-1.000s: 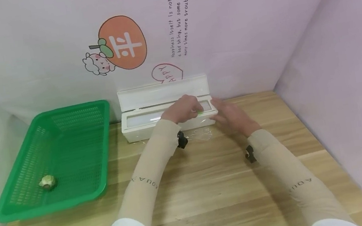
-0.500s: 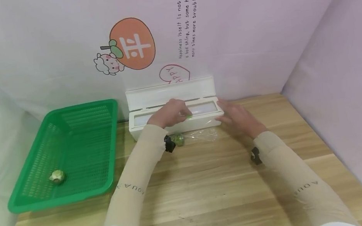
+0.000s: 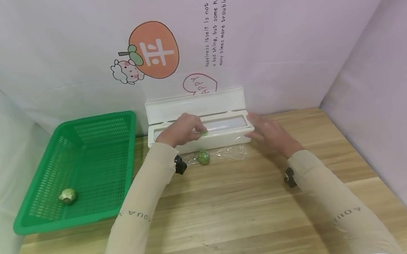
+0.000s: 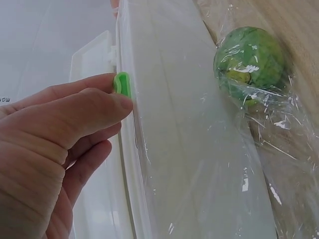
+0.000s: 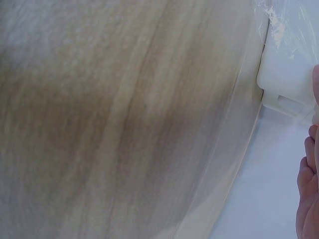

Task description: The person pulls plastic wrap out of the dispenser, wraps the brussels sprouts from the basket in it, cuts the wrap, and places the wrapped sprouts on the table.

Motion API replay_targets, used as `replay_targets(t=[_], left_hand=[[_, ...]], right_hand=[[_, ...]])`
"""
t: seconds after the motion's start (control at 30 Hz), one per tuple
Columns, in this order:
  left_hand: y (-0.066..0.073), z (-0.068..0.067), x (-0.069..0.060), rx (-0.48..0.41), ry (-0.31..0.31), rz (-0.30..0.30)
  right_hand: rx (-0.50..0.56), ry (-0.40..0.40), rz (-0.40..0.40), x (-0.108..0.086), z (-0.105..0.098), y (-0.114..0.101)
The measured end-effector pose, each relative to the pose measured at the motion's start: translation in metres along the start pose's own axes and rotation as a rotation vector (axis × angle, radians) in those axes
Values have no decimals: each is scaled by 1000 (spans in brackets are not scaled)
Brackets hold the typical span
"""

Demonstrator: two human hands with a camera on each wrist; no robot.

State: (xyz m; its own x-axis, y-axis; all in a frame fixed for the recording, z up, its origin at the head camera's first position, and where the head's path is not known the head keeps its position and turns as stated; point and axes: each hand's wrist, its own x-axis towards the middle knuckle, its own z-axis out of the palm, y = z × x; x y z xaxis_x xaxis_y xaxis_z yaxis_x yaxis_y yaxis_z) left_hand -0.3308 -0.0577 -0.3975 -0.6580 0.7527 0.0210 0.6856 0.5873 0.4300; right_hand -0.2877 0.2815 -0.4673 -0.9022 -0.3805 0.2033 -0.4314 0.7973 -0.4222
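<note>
A white cling film dispenser (image 3: 225, 140) stands against the back wall with its lid raised. My left hand (image 3: 182, 130) pinches a small green slide cutter (image 4: 122, 84) on the dispenser's front top edge, thumb and forefinger on either side of it. At the dispenser's right end my right hand (image 3: 271, 134) holds the corner, thumb at the front and fingers behind; only its edge shows in the right wrist view. Clear cling film (image 4: 279, 149) hangs down the front onto the table. A green Brussels sprout (image 3: 203, 157) lies in this film, which covers it.
On the left of the wooden table (image 3: 239, 209) stands a green plastic basket (image 3: 133, 146) with perforated sides. Inside it lies another Brussels sprout (image 3: 67, 196). Printed white cloth (image 3: 266, 47) walls the table at the back and sides.
My left hand has slid the green cutter leftward along the dispenser, uncovering the wrapped sprout to the head view. My right hand keeps its place at the right end. The head view has shifted slightly.
</note>
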Motion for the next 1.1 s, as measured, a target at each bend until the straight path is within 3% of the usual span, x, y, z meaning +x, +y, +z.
replay_targets(t=[0.3, 0.7, 1.1], left_hand=[[-7, -2, -14, 4, 22, 4], [-29, -23, -54, 25, 19, -121], [-33, -28, -63, 50, 48, -87]], right_hand=[[-12, -12, -7, 3, 4, -3], [-31, -30, -2, 3, 2, 1], [-34, 3, -47, 3, 2, 3]])
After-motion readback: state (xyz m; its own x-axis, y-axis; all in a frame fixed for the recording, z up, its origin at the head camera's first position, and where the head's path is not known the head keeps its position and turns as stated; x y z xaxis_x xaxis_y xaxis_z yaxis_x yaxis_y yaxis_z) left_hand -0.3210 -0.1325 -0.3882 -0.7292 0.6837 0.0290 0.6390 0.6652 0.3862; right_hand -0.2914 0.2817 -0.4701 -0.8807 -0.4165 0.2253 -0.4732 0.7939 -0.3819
